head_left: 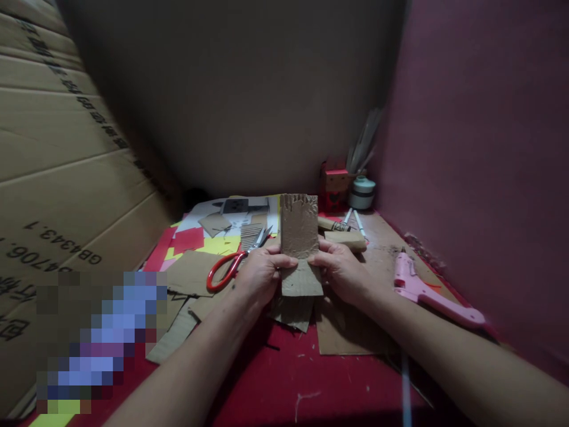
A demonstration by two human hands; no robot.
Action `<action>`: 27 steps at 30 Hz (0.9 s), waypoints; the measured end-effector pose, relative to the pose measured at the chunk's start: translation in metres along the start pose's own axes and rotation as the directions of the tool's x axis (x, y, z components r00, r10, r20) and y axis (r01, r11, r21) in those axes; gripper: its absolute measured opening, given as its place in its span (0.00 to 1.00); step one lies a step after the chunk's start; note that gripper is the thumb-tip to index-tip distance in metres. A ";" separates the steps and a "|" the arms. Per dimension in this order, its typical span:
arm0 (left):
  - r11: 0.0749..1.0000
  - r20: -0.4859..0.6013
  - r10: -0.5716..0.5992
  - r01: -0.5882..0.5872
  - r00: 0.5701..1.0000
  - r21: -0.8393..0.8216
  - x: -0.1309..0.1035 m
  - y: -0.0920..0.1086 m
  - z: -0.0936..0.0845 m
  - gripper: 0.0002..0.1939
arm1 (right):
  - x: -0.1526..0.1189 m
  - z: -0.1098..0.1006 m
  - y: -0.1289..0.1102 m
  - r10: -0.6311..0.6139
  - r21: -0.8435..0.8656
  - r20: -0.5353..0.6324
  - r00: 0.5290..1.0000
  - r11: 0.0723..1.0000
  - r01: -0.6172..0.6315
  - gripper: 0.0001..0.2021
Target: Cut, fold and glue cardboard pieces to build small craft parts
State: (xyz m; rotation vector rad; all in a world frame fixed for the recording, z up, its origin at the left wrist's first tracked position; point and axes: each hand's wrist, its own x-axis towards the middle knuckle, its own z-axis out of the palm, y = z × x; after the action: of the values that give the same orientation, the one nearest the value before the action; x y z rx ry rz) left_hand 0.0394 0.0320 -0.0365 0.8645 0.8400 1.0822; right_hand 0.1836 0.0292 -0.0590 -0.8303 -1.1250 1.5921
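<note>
Head view shows the left hand and right hand pinching the cardboard piece above the red table; it looks light, rather stiff, crushable, so side edges suit gripping.

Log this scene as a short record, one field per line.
Left hand: grips the left edge of a cardboard piece
Right hand: grips its right edge
Held piece: upright, rough above, with a paler ridged part below
Left of it: red-handled scissors, partly behind the left hand
Right side: pink glue gun, lying beyond the right forearm
Back right: teal container beside a red box
Surface: red covering
Lighting: dim
</note>
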 end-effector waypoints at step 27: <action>1.000 0.045 -0.020 0.020 0.999 0.001 0.000 0.002 -0.001 0.15 | 0.001 -0.001 0.000 0.017 0.013 -0.008 1.000 1.000 -0.017 0.11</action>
State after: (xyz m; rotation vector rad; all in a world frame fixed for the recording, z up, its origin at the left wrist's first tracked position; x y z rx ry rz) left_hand 0.0375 0.0329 -0.0350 0.8764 0.8102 1.0415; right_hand 0.1845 0.0302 -0.0590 -0.8394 -1.1039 1.6070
